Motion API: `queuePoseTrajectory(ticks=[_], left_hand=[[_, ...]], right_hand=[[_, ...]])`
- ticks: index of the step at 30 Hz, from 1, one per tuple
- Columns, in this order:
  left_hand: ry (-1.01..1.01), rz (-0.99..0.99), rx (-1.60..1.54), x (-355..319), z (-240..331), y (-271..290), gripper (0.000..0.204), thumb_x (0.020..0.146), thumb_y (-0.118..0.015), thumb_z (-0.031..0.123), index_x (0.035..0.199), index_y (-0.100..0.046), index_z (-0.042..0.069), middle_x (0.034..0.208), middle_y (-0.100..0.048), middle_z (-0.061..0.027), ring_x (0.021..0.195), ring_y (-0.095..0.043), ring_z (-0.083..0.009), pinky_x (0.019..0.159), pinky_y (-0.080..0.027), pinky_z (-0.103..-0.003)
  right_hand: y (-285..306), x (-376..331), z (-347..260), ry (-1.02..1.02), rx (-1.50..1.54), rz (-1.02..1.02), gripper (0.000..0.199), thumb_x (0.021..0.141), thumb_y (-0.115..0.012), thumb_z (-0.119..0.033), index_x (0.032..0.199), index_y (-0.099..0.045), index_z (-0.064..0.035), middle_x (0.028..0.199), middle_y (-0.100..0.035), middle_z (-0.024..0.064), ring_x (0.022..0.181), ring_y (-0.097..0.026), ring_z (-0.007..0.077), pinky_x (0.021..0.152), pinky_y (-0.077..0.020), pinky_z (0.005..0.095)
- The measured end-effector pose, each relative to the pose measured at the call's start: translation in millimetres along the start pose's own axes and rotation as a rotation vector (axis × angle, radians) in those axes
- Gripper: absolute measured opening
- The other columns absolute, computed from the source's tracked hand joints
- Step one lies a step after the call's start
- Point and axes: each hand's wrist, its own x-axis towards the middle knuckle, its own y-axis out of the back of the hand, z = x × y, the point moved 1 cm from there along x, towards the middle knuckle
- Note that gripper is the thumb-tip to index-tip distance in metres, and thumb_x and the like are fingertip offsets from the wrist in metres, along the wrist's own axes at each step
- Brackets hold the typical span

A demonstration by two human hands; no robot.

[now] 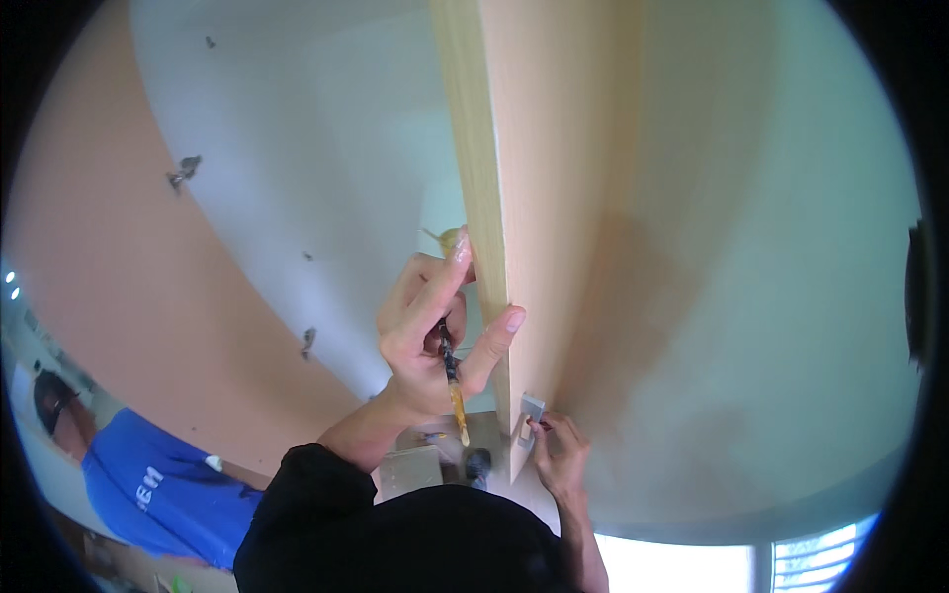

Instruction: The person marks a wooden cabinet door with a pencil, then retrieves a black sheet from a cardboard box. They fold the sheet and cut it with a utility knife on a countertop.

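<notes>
A pale wooden panel (544, 148) stands upright in front of me, its narrow edge facing left of centre. My left hand (425, 336) is closed round that edge, thumb on the right face and fingers on the far side. Tucked in the same hand is a thin stick-like tool (452, 381), perhaps a brush, dark above with a yellowish lower end. Lower down, my right hand (561, 455) pinches a small grey flat plate (532, 407) against the panel's right face near its lower end. A yellowish piece (450, 240) shows beside the left fingertips; its kind is unclear.
On the left, a large board with a white face (287, 128) and pinkish face (119, 237) carries several metal hinge parts (185, 171). Another person in a blue shirt (163, 489) is at lower left. A pale surface (771, 346) fills the right, with a bright window (825, 558) below.
</notes>
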Motion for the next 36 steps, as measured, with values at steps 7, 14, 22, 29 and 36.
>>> queuePoseTrajectory(ticks=[7, 14, 22, 29, 36], left_hand=[[-0.257, -0.010, -0.177, 9.1, 2.4, -36.8, 0.060, 0.076, -0.088, 0.011, 0.132, -0.067, 0.002, 0.105, -0.065, -0.0117, 0.049, -0.032, -0.0049, 0.042, -0.025, -0.020], [-0.431, -0.196, -0.206, -17.3, 1.2, -90.2, 0.062, 0.077, -0.086, 0.010, 0.135, -0.064, 0.004, 0.123, -0.056, -0.0179, 0.050, -0.035, -0.0054, 0.043, -0.031, -0.022], [-0.316, -0.226, -0.446, -13.3, -21.6, -116.9, 0.059, 0.079, -0.084, 0.017, 0.136, -0.068, 0.018, 0.135, -0.059, -0.0228, 0.046, -0.036, -0.0049, 0.042, -0.041, -0.021], [-0.323, -0.419, -0.612, -36.9, -42.5, -136.1, 0.062, 0.077, -0.087, 0.022, 0.135, -0.068, 0.017, 0.148, -0.049, -0.0316, 0.046, -0.042, -0.0053, 0.044, -0.045, -0.022], [-0.345, -0.500, -0.725, -39.7, -69.6, -144.5, 0.063, 0.075, -0.088, 0.020, 0.134, -0.068, 0.016, 0.150, -0.049, -0.0279, 0.048, -0.042, -0.0076, 0.046, -0.046, -0.023]], right_hand=[[21.5, -9.6, -15.9, -0.043, -0.190, 0.162, 0.014, 0.091, -0.068, 0.000, 0.104, -0.068, 0.0031, 0.095, -0.071, 0.0181, 0.083, -0.071, 0.0298, 0.075, -0.0558, 0.0369], [61.7, -11.8, -18.7, -0.151, -0.320, 0.283, 0.022, 0.093, -0.059, -0.002, 0.112, -0.069, 0.0015, 0.103, -0.072, 0.0176, 0.090, -0.071, 0.0313, 0.085, -0.0544, 0.0378], [104.1, 44.5, -77.7, -0.284, -0.546, 0.443, 0.021, 0.100, -0.058, -0.007, 0.114, -0.070, 0.0018, 0.106, -0.075, 0.0152, 0.099, -0.072, 0.0242, 0.091, -0.0541, 0.0358], [131.3, 146.9, -238.0, 0.190, -0.416, 0.533, 0.037, 0.103, -0.061, -0.023, 0.124, -0.066, 0.0077, 0.105, -0.075, 0.0122, 0.094, -0.069, 0.0162, 0.089, -0.0539, 0.0321], [120.6, 170.1, -269.7, 0.227, -0.785, 0.468, 0.038, 0.097, -0.073, -0.016, 0.128, -0.065, 0.0042, 0.104, -0.076, 0.0142, 0.089, -0.072, 0.0149, 0.082, -0.0566, 0.0264]])
